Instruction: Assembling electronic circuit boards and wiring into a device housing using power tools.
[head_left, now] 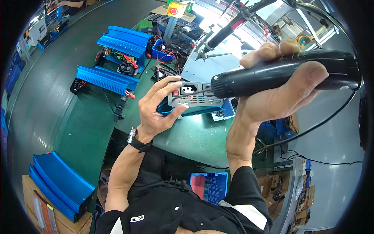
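Observation:
My right hand [269, 103] is wrapped around a thick black electric screwdriver [259, 81], held nearly level. Its long thin bit reaches left across a silver end panel [202, 102], toward the panel's left edge; whether the tip touches a screw I cannot tell. The panel has a round socket [188, 89], a red switch and rows of vent slots. It sits at the end of a blue-cased electrical unit, mostly hidden beneath. My left hand [154, 111] grips the panel's left end, fingers over the top edge and thumb along the front.
Two open blue metal housings [107, 80] with fans and wires stand on the green bench to the left. Blue covers [58, 183] lie on a cardboard box at lower left. A blue crate [218, 185] is below the bench edge. The screwdriver's black cable [327, 123] loops down at right.

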Motion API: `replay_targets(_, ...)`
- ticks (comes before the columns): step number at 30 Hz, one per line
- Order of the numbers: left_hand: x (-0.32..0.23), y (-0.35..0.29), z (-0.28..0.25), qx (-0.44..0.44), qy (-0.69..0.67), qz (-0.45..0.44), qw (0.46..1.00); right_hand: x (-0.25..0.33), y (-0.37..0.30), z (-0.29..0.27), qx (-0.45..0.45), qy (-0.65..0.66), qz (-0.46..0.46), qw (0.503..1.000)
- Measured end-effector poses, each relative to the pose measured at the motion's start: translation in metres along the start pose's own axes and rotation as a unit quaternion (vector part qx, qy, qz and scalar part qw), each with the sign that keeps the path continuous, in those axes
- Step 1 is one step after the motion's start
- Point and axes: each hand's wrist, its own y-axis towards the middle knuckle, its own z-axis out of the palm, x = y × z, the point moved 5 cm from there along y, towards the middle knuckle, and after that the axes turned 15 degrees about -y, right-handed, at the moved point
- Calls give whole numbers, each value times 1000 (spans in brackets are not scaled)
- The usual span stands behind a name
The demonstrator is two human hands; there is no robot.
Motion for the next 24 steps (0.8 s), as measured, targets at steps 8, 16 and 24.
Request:
replay_targets(8,1,0,-1,5,7,-6,1000,-4,1,2,1,26,27,999)
replay_targets(16,1,5,-2,3,6,20,1000,13,11,2,-66,-117,-23,991)
replay_targets(24,-4,9,-5,-51,17,69,996,12,14,-7,-45,-89,-21,995)
